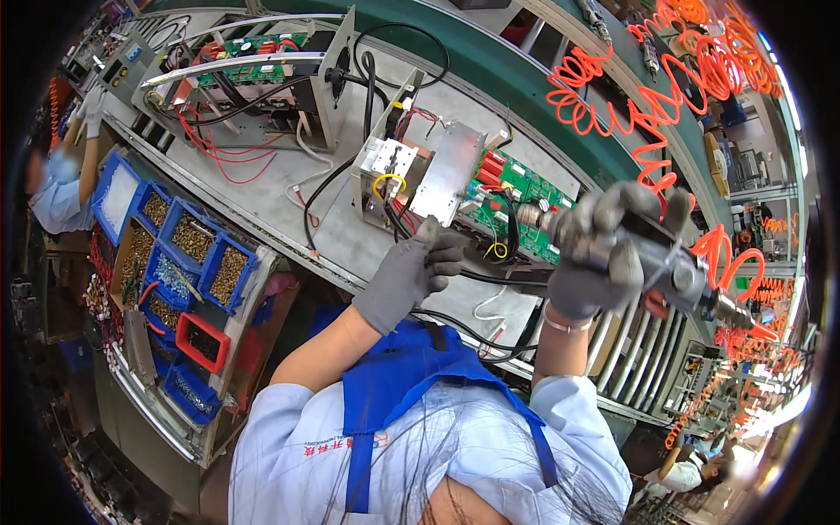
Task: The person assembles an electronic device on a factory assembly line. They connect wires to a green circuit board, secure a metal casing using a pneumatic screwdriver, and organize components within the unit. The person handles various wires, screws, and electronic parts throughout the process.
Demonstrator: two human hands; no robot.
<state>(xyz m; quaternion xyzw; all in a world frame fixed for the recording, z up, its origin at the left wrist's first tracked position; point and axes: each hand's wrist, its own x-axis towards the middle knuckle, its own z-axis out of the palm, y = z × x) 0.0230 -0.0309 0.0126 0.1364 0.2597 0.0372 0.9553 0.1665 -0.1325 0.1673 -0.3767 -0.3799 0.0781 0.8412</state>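
Note:
Both my hands wear grey gloves. My right hand (604,254) is wrapped round a dark air screwdriver (682,273), held over the right end of an open metal unit and blurred in places. My left hand (411,271) is at the unit's near edge, thumb up and fingers curled in; anything between them is hidden. The unit has a silver cover plate (449,171), a green circuit board (534,197) with red parts, and a white block (389,162) with a yellow cable loop at its left. Black cables run along its near side.
Another open unit (254,87) with trailing red wires stands at left on the grey bench (271,206). Blue bins (192,236) of brass-coloured fasteners and a red bin (203,341) sit lower left. Orange coiled hoses (652,105) hang at right. A co-worker's gloved hand (90,109) shows far left.

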